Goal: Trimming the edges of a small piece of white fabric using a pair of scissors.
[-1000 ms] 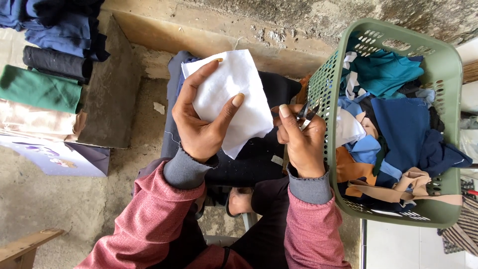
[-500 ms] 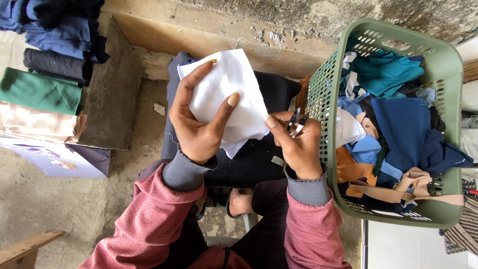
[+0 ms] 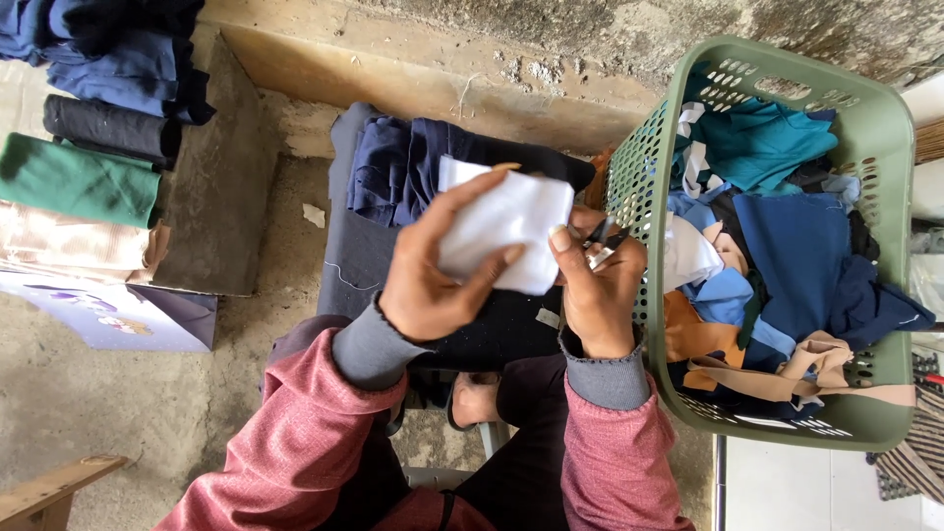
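My left hand point(image 3: 433, 285) grips a folded white cloth piece point(image 3: 506, 231), thumb under, fingers point(image 3: 472, 192) curled over its top edge, clamped on it. My right hand point(image 3: 595, 300) pinches the cloth's right edge with the thumb while its other fingers close round small metal snips point(image 3: 602, 246), blades poking up just right of the cloth. Cloth sits between both hands, above my lap.

Under the fingers: dark navy garments point(image 3: 413, 167) piled on a grey cloth point(image 3: 349, 256) over my knees. Just right of my right hand: green plastic laundry basket point(image 3: 885, 128), slotted walls, touching my wrist side, full of teal, blue, white and tan fabric scraps point(image 3: 777, 236).

Well left of my left hand: rolled fabric stack: black roll point(image 3: 108, 128), green roll point(image 3: 74, 182), beige folded piece point(image 3: 69, 246), blue clothes point(image 3: 108, 49) above. Below the stack, a flat lilac box point(image 3: 108, 315), rectangular, small dark printed motif on its lid, too small to tell. Concrete ledge point(image 3: 442, 59) beyond the fingers. Wooden piece point(image 3: 49, 492) at far lower left. Pink sleeves point(image 3: 295, 452), grey cuffs.
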